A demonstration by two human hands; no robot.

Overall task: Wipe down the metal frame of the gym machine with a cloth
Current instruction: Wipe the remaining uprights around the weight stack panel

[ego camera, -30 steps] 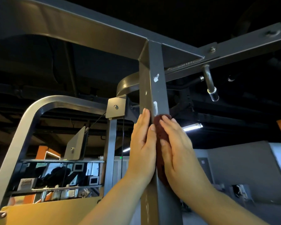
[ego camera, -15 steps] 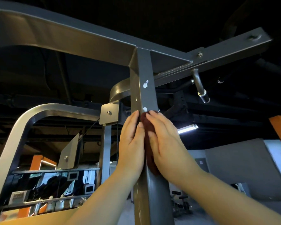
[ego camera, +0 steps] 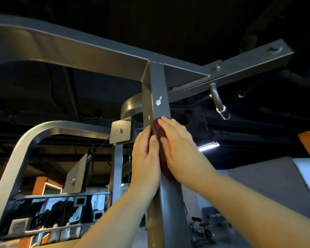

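Cloth (ego camera: 162, 149), dark red, pressed flat on the upright post (ego camera: 170, 203) of the metal frame (ego camera: 79, 49), near centre of view, under the right hand (ego camera: 184, 153), fingers straight and close together. Left hand (ego camera: 145, 160) laid flat on the post's adjoining face, at 9 o'clock from the cloth, fingers straight, holding nothing. Judged partway through: wiping now just below a white paint chip (ego camera: 158, 101) at 12 o'clock, with top beams (ego camera: 240, 68) and curved tube (ego camera: 25, 140) at 8 o'clock probably left. No telling wiped metal from unwiped. Most of cloth hidden beneath the palm; post's foot cut off at 6 o'clock; background dim and blurred.
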